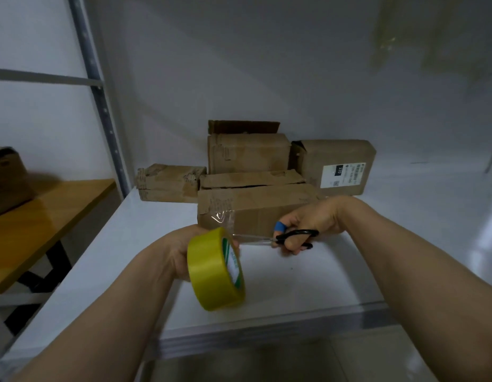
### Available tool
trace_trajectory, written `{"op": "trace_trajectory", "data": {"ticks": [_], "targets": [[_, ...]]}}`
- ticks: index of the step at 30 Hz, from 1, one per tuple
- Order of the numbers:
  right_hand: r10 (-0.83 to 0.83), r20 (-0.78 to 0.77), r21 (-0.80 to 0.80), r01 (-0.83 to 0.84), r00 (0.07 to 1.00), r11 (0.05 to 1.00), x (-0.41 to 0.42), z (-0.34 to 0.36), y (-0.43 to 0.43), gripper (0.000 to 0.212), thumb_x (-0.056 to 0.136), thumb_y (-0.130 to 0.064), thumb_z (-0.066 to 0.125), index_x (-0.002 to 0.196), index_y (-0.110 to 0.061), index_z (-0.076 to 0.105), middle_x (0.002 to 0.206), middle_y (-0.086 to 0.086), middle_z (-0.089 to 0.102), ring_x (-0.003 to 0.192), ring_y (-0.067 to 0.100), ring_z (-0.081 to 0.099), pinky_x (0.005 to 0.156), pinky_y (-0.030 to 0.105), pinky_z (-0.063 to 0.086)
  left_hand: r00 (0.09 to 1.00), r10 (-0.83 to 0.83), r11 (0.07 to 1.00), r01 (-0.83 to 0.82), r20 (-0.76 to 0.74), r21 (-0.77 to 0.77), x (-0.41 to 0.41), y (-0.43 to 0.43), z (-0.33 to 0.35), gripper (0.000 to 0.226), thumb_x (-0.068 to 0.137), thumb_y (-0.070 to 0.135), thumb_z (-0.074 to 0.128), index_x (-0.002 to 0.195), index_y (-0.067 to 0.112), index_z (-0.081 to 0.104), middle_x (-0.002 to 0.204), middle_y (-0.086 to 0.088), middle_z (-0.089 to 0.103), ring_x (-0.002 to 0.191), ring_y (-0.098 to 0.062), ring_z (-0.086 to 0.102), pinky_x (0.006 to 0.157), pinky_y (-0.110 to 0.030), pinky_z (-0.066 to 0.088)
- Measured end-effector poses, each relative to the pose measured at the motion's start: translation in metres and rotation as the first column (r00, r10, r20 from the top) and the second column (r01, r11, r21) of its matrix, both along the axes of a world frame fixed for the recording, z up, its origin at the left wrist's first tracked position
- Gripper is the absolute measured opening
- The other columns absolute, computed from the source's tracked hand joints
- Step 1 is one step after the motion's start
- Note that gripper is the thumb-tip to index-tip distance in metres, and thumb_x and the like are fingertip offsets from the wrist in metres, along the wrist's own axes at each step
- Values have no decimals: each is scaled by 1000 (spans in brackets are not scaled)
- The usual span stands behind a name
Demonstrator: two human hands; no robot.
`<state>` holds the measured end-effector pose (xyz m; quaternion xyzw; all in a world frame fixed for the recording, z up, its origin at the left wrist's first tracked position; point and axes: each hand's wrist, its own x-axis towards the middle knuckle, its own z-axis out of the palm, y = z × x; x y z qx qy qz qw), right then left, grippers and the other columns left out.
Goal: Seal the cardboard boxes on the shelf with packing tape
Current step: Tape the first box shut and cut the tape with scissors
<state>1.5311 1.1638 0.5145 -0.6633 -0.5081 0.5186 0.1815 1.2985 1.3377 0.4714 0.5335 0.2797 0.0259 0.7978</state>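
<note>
White shelf (pixel 129 244), grey wall (pixel 267 64), left fingers (pixel 200 233) gripping tape roll (pixel 211 274), right fingers (pixel 291 244) gripping scissors (pixel 297 233)

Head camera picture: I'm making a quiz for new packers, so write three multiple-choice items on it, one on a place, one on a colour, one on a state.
1. Where does the box with the white label stand?
A. On the wooden table.
B. At the right end of the boxes on the shelf.
C. On the floor.

2. What colour is the tape roll?
A. Red.
B. Black.
C. Yellow.

3. How are the scissors placed?
A. Held in the right hand.
B. Lying on the shelf.
C. Hanging from the rack.

Answers:
1 B: it is the rightmost of the group on the white shelf.
2 C: the roll that the left hand grips is yellow.
3 A: the right hand's fingers pass through the black handles.
</note>
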Motion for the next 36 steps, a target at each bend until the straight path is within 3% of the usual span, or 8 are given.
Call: {"op": "trace_trajectory", "data": {"ticks": [4,6,13,17,19,27,33,36], "targets": [[32,-29,1,-32,999,999,-2,3,0,83,59,-44,94,124,-8,57,109,15,64,95,21,62,81,29,51,990,-136,986,133,-28,-106,2,17,-17,46,47,9,94,89,1,77,93,-10,67,81,-13,43,75,-22,16],[13,-67,22,-12,998,1000,-5,0,2,81,61,-43,94,124,-7,57,109,15,64,97,22,63,83,31,52,993,-111,986,104,-49,-127,4,24,-22,46,46,10,93,90,5,79,97,-5,61,81,-10,34,83,-26,3],[-15,-61,116,22,998,993,-29,-4,14,59,71,-33,81,120,-12,54,99,11,60,86,21,56,80,31,49,981,-171,977,157,-87,-143,9,31,-28,52,40,15,98,88,10,80,94,1,51,80,-7,36,83,-24,4],[-16,-42,125,22,999,992,-36,-4,20,50,76,-29,78,118,-14,54,94,3,60,76,13,56,69,25,51,986,-101,989,85,-136,-117,12,23,-27,8,74,11,76,75,14,69,74,1,48,60,-6,37,71,-21,10],[-8,-37,135,12,999,991,-37,-4,22,41,81,-23,73,117,-15,54,92,2,61,73,12,57,66,25,50,988,-65,993,50,-142,-106,13,23,-29,11,85,14,66,75,16,64,74,3,47,50,-5,37,62,-17,12],[32,-2,158,-31,999,987,-33,-6,25,33,86,-9,74,116,-12,60,83,1,67,64,13,56,58,25,49,988,-129,987,120,-82,-104,15,29,-32,39,45,15,94,78,16,73,91,2,49,80,-7,36,86,-19,5],[44,15,151,-45,999,987,-36,2,23,32,87,-8,75,115,-8,58,72,-4,66,57,10,52,56,26,43,981,-186,974,177,-50,-141,16,29,-29,46,37,12,96,79,10,79,90,-1,58,82,-6,35,88,-16,5],[13,100,179,-31,995,983,-37,6,22,35,84,-6,77,116,-5,60,67,-8,66,57,10,53,59,27,44,986,-165,965,159,-13,-208,16,30,-31,50,36,8,98,82,6,79,88,-4,65,89,-3,31,108,-11,8]]}}
